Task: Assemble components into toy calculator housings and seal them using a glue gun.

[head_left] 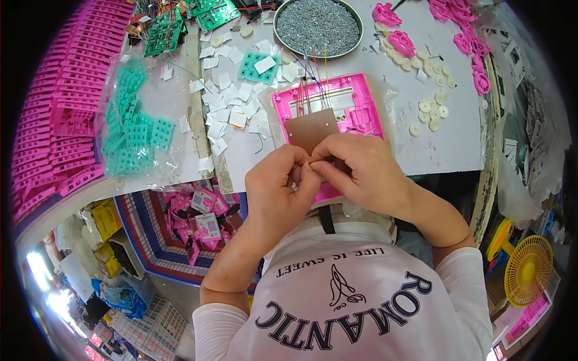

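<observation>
At the table's near edge, my left hand (278,183) and my right hand (364,171) meet with fingertips pinched together. A tiny orange bit shows between them, too small to name. Just beyond my fingers, a brown circuit board (310,129) lies tilted over a pink plastic housing (368,114), its lower part hidden by my hands. Thin red, blue and yellow wires (313,81) rise from behind the board. The housing's near end sticks out under my wrists.
A round tray (275,27) of small screws stands at the back. Left lie white paper squares (230,96), teal button pads (129,135), green circuit boards (165,35) and stacked pink housings (75,78). Right are cream discs (435,111) and pink parts (401,43). A crate (144,231) stands below; a yellow fan (528,271) lower right.
</observation>
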`<state>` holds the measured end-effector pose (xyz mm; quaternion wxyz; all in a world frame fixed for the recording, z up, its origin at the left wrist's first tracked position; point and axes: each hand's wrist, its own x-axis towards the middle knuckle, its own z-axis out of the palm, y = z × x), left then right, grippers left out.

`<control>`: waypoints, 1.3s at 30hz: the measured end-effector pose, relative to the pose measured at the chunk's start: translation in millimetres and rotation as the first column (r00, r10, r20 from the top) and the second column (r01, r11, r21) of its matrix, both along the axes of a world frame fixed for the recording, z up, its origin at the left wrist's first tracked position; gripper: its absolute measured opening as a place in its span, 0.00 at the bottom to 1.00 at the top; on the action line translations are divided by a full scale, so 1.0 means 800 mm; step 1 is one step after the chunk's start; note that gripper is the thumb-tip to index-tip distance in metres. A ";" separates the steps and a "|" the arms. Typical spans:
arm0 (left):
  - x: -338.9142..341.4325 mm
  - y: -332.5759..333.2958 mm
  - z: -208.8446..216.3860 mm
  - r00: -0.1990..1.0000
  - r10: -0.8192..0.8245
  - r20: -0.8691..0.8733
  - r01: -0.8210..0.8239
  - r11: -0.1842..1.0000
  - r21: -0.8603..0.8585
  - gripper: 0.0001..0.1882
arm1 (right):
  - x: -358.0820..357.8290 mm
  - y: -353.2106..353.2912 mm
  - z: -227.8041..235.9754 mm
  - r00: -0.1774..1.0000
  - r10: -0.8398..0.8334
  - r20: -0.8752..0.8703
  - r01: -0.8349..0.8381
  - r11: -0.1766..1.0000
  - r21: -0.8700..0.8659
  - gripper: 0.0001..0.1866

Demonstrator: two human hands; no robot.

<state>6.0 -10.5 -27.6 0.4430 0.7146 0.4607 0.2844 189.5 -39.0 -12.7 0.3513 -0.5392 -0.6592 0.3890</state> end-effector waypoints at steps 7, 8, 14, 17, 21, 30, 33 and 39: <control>-0.008 0.006 0.011 0.999 -0.031 -0.011 0.031 0.999 0.036 0.07 | 0.002 0.000 0.001 0.998 -0.036 -0.059 0.029 0.994 -0.106 0.06; -0.010 0.006 0.017 0.999 -0.043 -0.027 0.043 0.999 0.010 0.08 | 0.001 0.000 0.002 0.997 -0.044 -0.068 0.036 0.992 -0.123 0.06; -0.013 0.007 0.010 0.998 -0.039 -0.051 0.042 0.997 0.065 0.09 | 0.000 0.001 0.004 0.994 -0.050 -0.093 0.036 0.988 -0.153 0.07; -0.014 0.007 0.010 0.998 -0.033 -0.047 0.035 0.999 0.034 0.08 | 0.000 0.002 0.007 0.995 -0.056 -0.085 0.040 0.983 -0.182 0.07; -0.016 0.007 0.012 0.998 -0.046 -0.035 0.045 0.999 -0.012 0.08 | 0.000 0.002 0.007 0.997 -0.054 -0.047 0.044 0.981 -0.187 0.07; -0.022 0.006 0.007 0.995 -0.029 0.098 0.053 0.965 -0.256 0.05 | -0.006 -0.004 0.000 0.996 -0.085 0.034 0.085 0.996 0.009 0.09; -0.023 0.003 0.002 0.965 0.048 0.259 0.074 0.894 -0.442 0.04 | -0.008 -0.009 -0.006 0.984 -0.101 0.148 0.046 0.940 0.337 0.12; -0.008 -0.010 0.002 0.963 0.019 0.268 0.060 0.957 -0.282 0.04 | -0.012 -0.029 -0.007 0.963 -0.174 -0.206 0.178 0.984 -0.001 0.12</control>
